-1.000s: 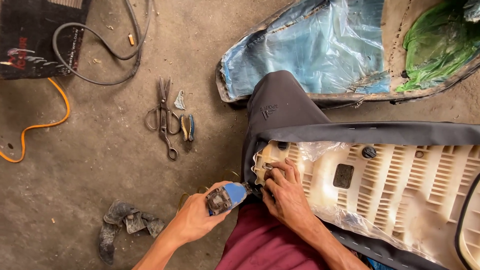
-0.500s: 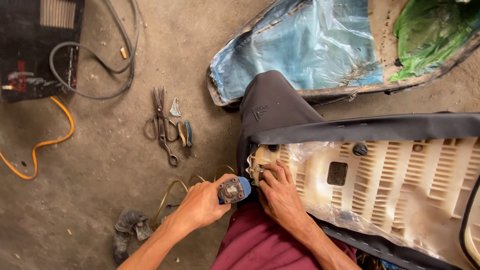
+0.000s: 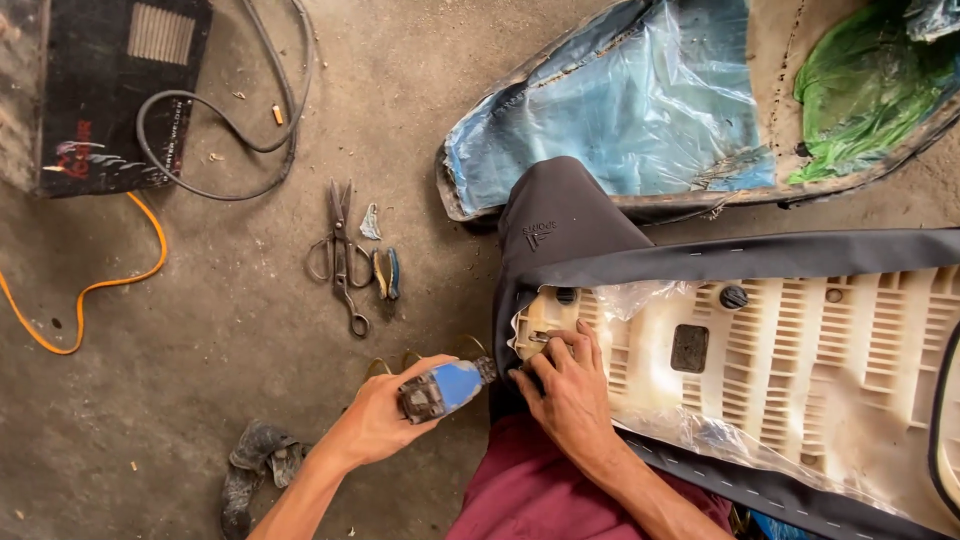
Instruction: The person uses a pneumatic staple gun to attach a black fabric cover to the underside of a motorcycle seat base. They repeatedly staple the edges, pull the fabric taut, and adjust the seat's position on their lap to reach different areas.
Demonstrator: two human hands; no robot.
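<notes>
Head view: the left hand (image 3: 385, 415) was closed in a full grip around a blue and grey stapler tool (image 3: 442, 388), whose nose pointed right toward the front end of an upturned seat base (image 3: 800, 350). The right hand (image 3: 570, 385) lay flat on that end of the cream, ribbed plastic base, fingers (image 3: 560, 345) spread and pressing down on the edge, holding nothing closed in its grip. The tool's nose sat just beside the right hand's thumb, at the black seat cover (image 3: 700, 262) where it wrapped round the rim of the base; whether the nose touched the cover could not be told. A clear plastic film (image 3: 640, 295) lay between the cover and the base. The base rested across the person's lap, over dark red trousers (image 3: 530, 495). Beyond it on the concrete floor (image 3: 200, 330) lay a second seat shell (image 3: 620, 110) lined with blue plastic, with green plastic (image 3: 870, 90) at its far right. Left of the seat, well apart from the hands, scissors (image 3: 342, 255) and small pliers with blue handles (image 3: 387, 273) lay side by side on the floor. A black machine case (image 3: 90, 90) stood at upper left with a grey cable (image 3: 250, 140) looped beside it and an orange cable (image 3: 100, 285) running off left. A crumpled dark glove (image 3: 255, 460) lay near the left forearm.
</notes>
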